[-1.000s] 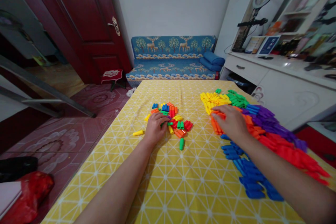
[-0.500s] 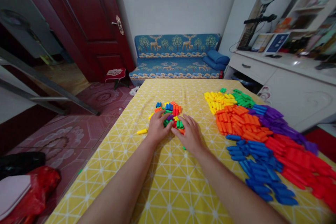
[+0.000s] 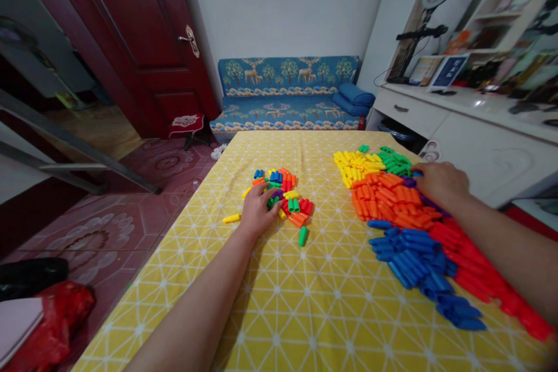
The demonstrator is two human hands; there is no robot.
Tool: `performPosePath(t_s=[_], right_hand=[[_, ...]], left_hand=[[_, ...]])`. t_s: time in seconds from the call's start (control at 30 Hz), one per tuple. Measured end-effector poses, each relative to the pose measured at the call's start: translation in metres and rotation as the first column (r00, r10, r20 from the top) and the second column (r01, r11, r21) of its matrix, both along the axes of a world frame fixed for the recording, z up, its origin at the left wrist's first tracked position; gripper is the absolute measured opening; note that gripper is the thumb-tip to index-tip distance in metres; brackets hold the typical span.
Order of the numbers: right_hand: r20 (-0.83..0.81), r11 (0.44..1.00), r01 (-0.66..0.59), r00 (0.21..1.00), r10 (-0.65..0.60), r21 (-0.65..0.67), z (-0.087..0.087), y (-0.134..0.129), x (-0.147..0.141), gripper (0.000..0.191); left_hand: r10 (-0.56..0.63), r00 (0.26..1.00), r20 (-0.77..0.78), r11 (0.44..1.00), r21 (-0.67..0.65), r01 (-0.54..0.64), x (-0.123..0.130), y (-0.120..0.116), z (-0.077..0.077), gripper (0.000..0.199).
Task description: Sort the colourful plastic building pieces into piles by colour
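Observation:
My left hand (image 3: 258,209) rests over a small mixed heap of plastic tube pieces, its thumb apart from the fingers. Between them show a green piece (image 3: 272,201) and a purple piece (image 3: 278,193), with no clear grip on either. Beside the hand lie a green pair (image 3: 293,205) and several red pieces (image 3: 307,207). My right hand (image 3: 442,183) is across the table over the purple pieces (image 3: 408,182), palm down with fingers drawn together. A bit of blue (image 3: 417,174) shows at its fingertips; whatever they hold is hidden. The hand covers much of the purple pile.
Sorted piles of yellow (image 3: 355,165), green (image 3: 392,160), orange (image 3: 387,197), blue (image 3: 418,256) and red pieces (image 3: 475,267) cover the right side. A single green piece (image 3: 302,236) lies on the yellow tablecloth (image 3: 279,302). A sofa (image 3: 288,107) and white cabinet (image 3: 479,133) stand beyond.
My right hand has left the mixed heap and moved right to the purple pile, uncovering green, red and orange pieces. My left hand stays at the heap. The view has shifted slightly.

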State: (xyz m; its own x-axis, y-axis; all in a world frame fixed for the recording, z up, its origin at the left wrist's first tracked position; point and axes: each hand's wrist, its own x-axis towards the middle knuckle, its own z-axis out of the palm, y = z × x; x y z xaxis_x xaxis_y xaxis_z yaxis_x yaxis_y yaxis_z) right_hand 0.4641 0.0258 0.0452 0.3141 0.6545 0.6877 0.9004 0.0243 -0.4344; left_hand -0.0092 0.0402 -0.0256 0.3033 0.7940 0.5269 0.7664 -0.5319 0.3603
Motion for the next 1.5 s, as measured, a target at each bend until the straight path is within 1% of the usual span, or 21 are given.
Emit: performPosePath(t_s=[0.07, 0.1, 0.13, 0.2, 0.27, 0.33, 0.4, 0.5, 0.57, 0.67, 0.73, 0.77, 0.83, 0.93, 1.03, 1.13, 1.23, 1.3, 1.37, 1.43, 1.5], right_hand=[[0.106, 0.974, 0.137, 0.987, -0.119, -0.181, 0.005, -0.014, -0.005, 0.053], [0.165, 0.951, 0.189, 0.975, -0.152, -0.243, 0.01, -0.025, -0.011, 0.052], [0.188, 0.946, 0.2, 0.97, -0.154, -0.256, 0.017, -0.037, -0.018, 0.048], [0.163, 0.956, 0.154, 0.98, -0.115, -0.25, 0.028, -0.066, -0.037, 0.042], [0.065, 0.963, 0.04, 0.998, -0.023, -0.267, 0.031, -0.095, -0.06, 0.035], [-0.054, 0.947, -0.125, 0.992, 0.114, -0.296, 0.023, -0.122, -0.085, 0.028], [-0.107, 0.911, -0.251, 0.968, 0.228, -0.326, 0.007, -0.139, -0.106, 0.024], [-0.028, 0.881, -0.3, 0.95, 0.312, -0.367, -0.016, -0.149, -0.121, 0.026], [0.104, 0.882, -0.267, 0.939, 0.329, -0.388, -0.023, -0.147, -0.122, 0.027], [0.291, 0.9, -0.183, 0.904, 0.312, -0.395, -0.019, -0.138, -0.128, 0.026], [0.329, 0.912, -0.175, 0.893, 0.306, -0.372, -0.013, -0.129, -0.142, 0.025], [0.312, 0.911, -0.2, 0.895, 0.32, -0.36, -0.011, -0.123, -0.153, 0.025], [0.212, 0.892, -0.292, 0.902, 0.377, -0.344, -0.013, -0.108, -0.181, 0.024], [0.021, 0.85, -0.397, 0.902, 0.43, -0.345, -0.029, -0.08, -0.227, 0.03], [-0.087, 0.839, -0.397, 0.915, 0.394, -0.371, -0.051, -0.054, -0.269, 0.047], [-0.145, 0.857, -0.382, 0.924, 0.354, -0.346, -0.066, -0.038, -0.3, 0.052], [-0.209, 0.867, -0.438, 0.895, 0.394, -0.239, -0.071, -0.033, -0.316, 0.048], [-0.262, 0.836, -0.522, 0.841, 0.473, -0.169, -0.072, -0.032, -0.32, 0.044], [-0.347, 0.8, -0.591, 0.776, 0.527, -0.108, -0.071, -0.032, -0.32, 0.035], [-0.456, 0.797, -0.604, 0.715, 0.529, -0.023, -0.07, -0.032, -0.318, 0.023], [-0.545, 0.825, -0.561, 0.672, 0.501, 0.066, -0.068, -0.032, -0.317, 0.014]], left_hand=[[-0.001, 1.0, -0.002, 1.0, -0.004, 0.001, 0.0, 0.0, 0.0, 0.036], [0.002, 1.0, -0.003, 1.0, -0.006, -0.002, 0.0, 0.0, 0.0, 0.036], [0.006, 1.0, -0.002, 1.0, -0.008, -0.006, 0.0, 0.0, 0.0, 0.035], [0.014, 1.0, 0.001, 1.0, -0.012, -0.014, 0.0, 0.0, 0.0, 0.035], [0.017, 1.0, 0.006, 1.0, -0.013, -0.017, 0.001, 0.0, 0.0, 0.035], [0.015, 1.0, 0.008, 1.0, -0.012, -0.015, 0.0, 0.001, -0.001, 0.035], [0.013, 1.0, 0.005, 1.0, -0.01, -0.013, 0.0, 0.001, -0.002, 0.035], [0.014, 1.0, 0.006, 1.0, -0.013, -0.013, -0.001, 0.001, -0.002, 0.035], [0.011, 1.0, 0.011, 1.0, -0.016, -0.011, -0.001, 0.001, -0.002, 0.035], [0.007, 1.0, 0.012, 1.0, -0.023, -0.006, -0.001, 0.0, -0.001, 0.036], [0.016, 1.0, 0.007, 1.0, -0.027, -0.016, 0.0, 0.0, -0.001, 0.036], [0.027, 1.0, 0.004, 0.999, -0.027, -0.027, 0.0, 0.0, -0.001, 0.036], [0.061, 0.998, -0.001, 0.998, -0.025, -0.061, -0.001, 0.0, -0.001, 0.036], [0.119, 0.993, 0.019, 0.993, -0.01, -0.119, -0.002, -0.001, 0.0, 0.035], [0.12, 0.992, 0.048, 0.993, -0.015, -0.119, -0.003, -0.004, 0.004, 0.031], [0.042, 0.997, 0.058, 0.999, -0.035, -0.04, -0.002, -0.007, 0.011, 0.024], [-0.018, 0.997, 0.076, 0.999, -0.03, 0.02, -0.001, -0.006, 0.014, 0.017], [-0.007, 0.994, 0.105, 1.0, -0.023, 0.01, -0.001, -0.005, 0.014, 0.016], [0.021, 0.989, 0.147, 1.0, -0.017, -0.019, -0.001, -0.003, 0.012, 0.016], [0.045, 0.981, 0.19, 0.999, -0.009, -0.044, -0.002, -0.001, 0.01, 0.018], [0.084, 0.975, 0.208, 0.996, 0.008, -0.088, -0.001, 0.004, 0.011, 0.022]])
